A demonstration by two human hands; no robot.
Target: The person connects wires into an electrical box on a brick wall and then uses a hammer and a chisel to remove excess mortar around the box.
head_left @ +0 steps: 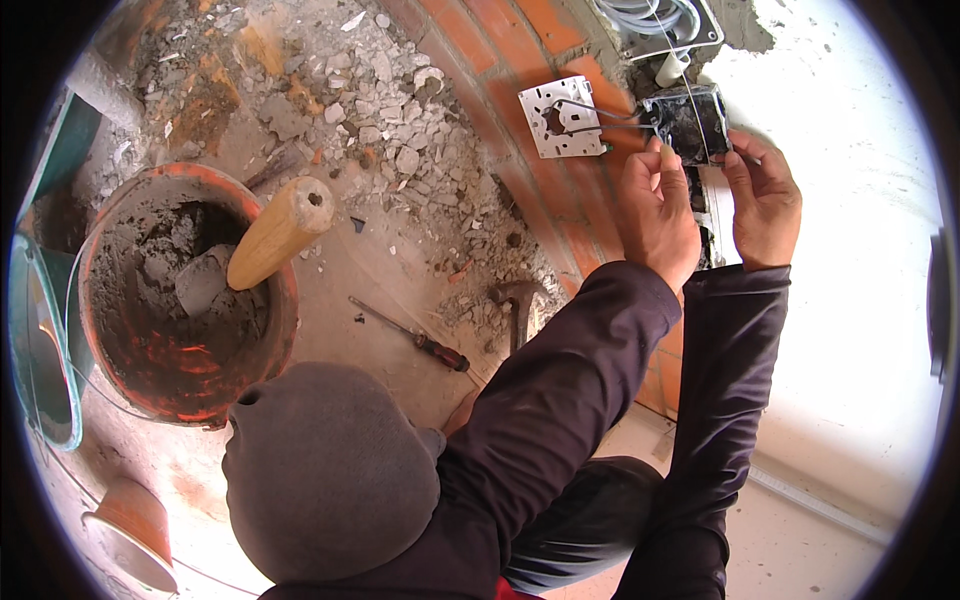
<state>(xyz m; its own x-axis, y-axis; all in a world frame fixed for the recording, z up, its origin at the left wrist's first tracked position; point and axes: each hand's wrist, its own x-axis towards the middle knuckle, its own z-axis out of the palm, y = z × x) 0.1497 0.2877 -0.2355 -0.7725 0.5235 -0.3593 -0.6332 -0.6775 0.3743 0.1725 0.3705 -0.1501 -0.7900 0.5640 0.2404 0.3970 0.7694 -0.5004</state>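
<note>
— Dark-sleeved forearms rise to one black wall box (688, 122) set in the plaster; left hand (655, 215) pinches its edge, right hand (765, 200) grips its side.

— Around it?

— One white plate (560, 117) on wires, one screwdriver (415, 335), one hammer (517, 305), one mortar bucket (185, 290).

Both hands are working up at the wall: the left hand (655, 215) and right hand (765, 200) are flanking the box (688, 122), which is sitting in the wall just right of the brick column (520, 130), with the plate (560, 117) hanging to its left on wires. Down on the floor the hammer (517, 305) is lying near the column's foot, the screwdriver (415, 337) just left of it, and rubble (370, 110) is spreading behind them. Far left, the bucket (185, 295) is standing with a trowel (250, 250) sticking up in it, handle leaning right.
</note>
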